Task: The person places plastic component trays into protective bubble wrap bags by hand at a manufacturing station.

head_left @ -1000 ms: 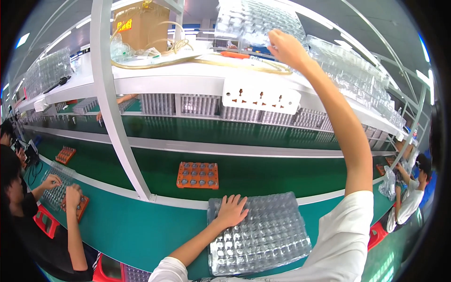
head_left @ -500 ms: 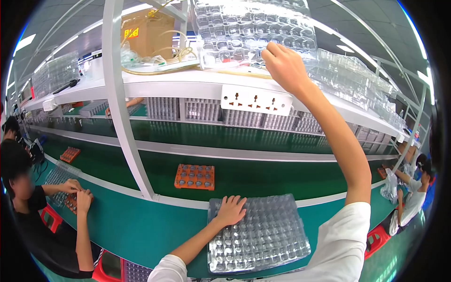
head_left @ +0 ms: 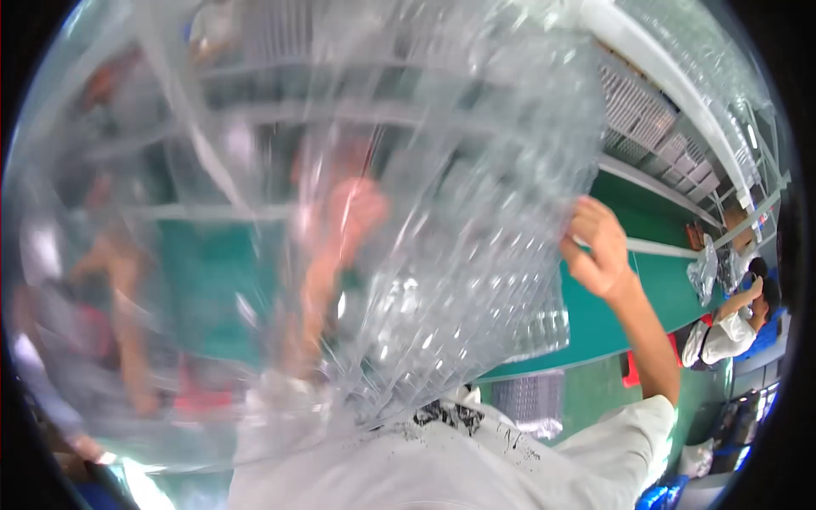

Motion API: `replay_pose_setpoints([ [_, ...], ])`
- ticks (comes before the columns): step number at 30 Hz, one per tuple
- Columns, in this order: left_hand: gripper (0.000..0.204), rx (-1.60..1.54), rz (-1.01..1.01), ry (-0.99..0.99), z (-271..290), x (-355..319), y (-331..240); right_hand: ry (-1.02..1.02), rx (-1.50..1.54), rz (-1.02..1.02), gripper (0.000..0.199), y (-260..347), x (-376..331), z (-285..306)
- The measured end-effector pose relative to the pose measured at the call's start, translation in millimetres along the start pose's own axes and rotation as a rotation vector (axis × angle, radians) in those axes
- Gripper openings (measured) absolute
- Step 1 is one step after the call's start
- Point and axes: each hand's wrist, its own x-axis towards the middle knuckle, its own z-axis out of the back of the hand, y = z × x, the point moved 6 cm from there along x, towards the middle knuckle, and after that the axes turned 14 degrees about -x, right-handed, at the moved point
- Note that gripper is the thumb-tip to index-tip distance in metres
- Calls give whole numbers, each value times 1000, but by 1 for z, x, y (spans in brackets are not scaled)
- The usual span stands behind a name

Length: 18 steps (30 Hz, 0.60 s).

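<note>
A large clear plastic blister tray (head_left: 476, 229), with rows of moulded pockets, is lifted very close to the camera and covers the left and middle of the view. My right hand (head_left: 599, 246) is closed on its right edge, fingers curled over the rim. Through the plastic, my left hand (head_left: 353, 208) appears blurred, with its forearm rising from below; its fingers are too smeared to read, and I cannot tell whether it touches the tray. Under the raised sheet, the corner of another clear tray (head_left: 544, 331) shows above the green worktable (head_left: 603, 319).
Stacked trays (head_left: 637, 102) stand behind the bench under a white shelf (head_left: 680, 68). Clear plastic bags (head_left: 704, 270) hang at the right, near a seated person (head_left: 731, 327). Below the table edge is a grey pocketed tray (head_left: 531, 404). Another person's arm (head_left: 123, 297) shows blurred through the plastic.
My right hand has come down from the shelf, bringing the clear tray in front of the camera. My left hand, earlier flat on the tray on the table, is now blurred behind the plastic.
</note>
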Motion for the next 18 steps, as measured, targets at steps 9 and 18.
replay_pose_setpoints([
  [9,63,625,-220,-691,-63,-169,-52,491,327,-387,22,103,-159,-56],
  [18,53,1146,17,-849,-84,-142,21,516,518,-1010,37,82,-176,-69],
])
